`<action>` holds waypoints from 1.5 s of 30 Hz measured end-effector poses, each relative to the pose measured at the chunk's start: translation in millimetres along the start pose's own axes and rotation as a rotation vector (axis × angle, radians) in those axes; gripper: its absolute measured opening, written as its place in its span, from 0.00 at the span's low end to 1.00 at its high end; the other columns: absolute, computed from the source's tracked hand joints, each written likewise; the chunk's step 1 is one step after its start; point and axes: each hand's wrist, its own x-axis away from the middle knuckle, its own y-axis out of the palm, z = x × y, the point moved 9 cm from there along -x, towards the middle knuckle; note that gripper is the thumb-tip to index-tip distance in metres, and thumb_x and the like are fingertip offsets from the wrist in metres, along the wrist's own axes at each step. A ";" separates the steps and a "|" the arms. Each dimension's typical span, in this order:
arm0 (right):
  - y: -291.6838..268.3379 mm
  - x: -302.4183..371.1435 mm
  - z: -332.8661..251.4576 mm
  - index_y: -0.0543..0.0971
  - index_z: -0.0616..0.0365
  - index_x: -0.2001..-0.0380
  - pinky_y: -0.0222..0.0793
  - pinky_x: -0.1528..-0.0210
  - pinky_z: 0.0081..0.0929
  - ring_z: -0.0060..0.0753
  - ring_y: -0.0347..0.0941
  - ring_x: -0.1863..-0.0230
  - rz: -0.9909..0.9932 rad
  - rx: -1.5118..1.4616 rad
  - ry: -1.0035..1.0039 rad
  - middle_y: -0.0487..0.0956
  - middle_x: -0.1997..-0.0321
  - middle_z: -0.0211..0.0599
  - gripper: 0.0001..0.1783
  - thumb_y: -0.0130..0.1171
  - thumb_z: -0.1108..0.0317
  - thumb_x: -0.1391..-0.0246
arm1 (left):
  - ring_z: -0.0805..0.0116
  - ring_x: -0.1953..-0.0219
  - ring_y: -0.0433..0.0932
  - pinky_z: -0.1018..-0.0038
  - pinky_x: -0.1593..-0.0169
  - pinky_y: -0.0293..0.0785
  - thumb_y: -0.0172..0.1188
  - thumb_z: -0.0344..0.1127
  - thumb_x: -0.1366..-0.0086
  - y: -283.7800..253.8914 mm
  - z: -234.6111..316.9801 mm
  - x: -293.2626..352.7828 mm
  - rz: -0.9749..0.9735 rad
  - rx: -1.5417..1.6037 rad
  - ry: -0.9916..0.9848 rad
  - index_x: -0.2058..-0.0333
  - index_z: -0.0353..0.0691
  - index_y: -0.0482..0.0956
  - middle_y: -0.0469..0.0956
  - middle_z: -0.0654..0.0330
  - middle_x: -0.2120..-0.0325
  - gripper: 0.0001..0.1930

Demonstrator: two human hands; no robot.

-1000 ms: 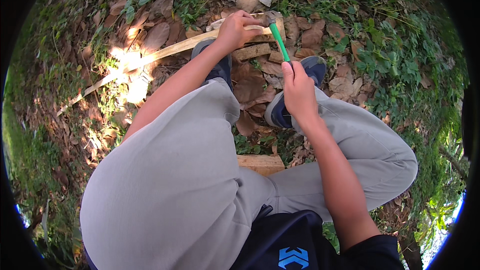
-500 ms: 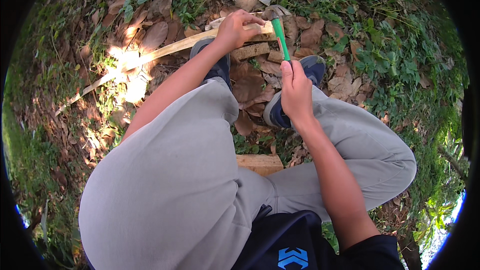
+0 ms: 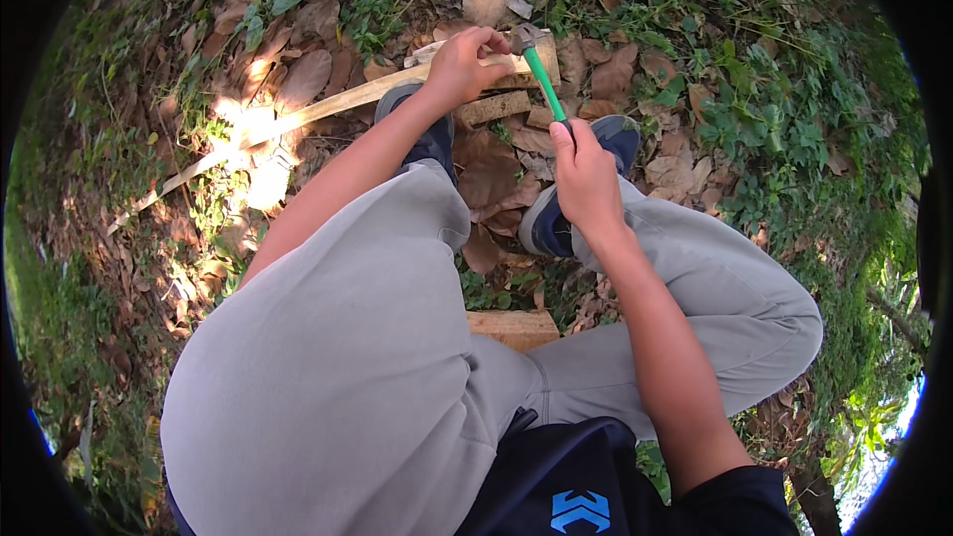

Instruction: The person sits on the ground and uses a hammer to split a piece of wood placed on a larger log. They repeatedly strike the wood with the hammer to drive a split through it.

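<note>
My right hand (image 3: 588,174) is wrapped round the dark grip of a hammer (image 3: 543,77) with a green handle. The hammer's metal head is over the end of a long pale wooden strip (image 3: 347,99), close to my left fingertips. My left hand (image 3: 467,67) rests at that end of the strip, thumb and forefinger drawn together in a pinch. What they pinch is too small to make out. Under the strip's end lies a wooden block (image 3: 544,52), partly covered by the strip and hammer.
A short piece of wood (image 3: 493,107) lies between my shoes, below the strip. Another wooden block (image 3: 513,328) shows between my legs. My left shoe (image 3: 429,144) is against the strip. Dry brown leaves (image 3: 486,179) and green plants (image 3: 784,119) surround everything.
The hammer's head has shifted slightly left, toward my left fingertips, and its handle tilts more. My left hand has stayed nearly in place, its fingers still pinched.
</note>
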 end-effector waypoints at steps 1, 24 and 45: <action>-2.5 1.0 -1.7 0.73 0.60 0.57 0.68 0.67 0.56 0.70 0.78 0.66 0.000 -0.039 -0.003 0.80 0.71 0.61 0.21 0.45 0.51 0.24 | 0.65 0.66 0.75 0.68 0.58 0.76 0.77 0.43 0.45 -1.2 0.6 -0.5 0.007 0.006 0.009 0.60 0.44 0.85 0.80 0.62 0.66 0.17; -8.1 4.9 -10.8 0.74 0.60 0.58 0.68 0.66 0.58 0.70 0.78 0.65 0.015 -0.017 -0.010 0.81 0.71 0.60 0.22 0.44 0.49 0.24 | 0.61 0.56 0.80 0.66 0.51 0.75 0.70 0.44 0.35 2.5 1.9 6.2 0.022 -0.048 0.081 0.55 0.52 0.91 0.78 0.61 0.59 0.12; -10.0 -0.9 -6.0 0.74 0.61 0.59 0.67 0.70 0.52 0.64 0.77 0.71 0.051 0.009 -0.066 0.78 0.75 0.57 0.22 0.47 0.51 0.24 | 0.60 0.56 0.80 0.64 0.52 0.76 0.70 0.47 0.35 4.6 -0.9 3.4 0.014 -0.016 0.040 0.58 0.54 0.92 0.80 0.61 0.61 0.10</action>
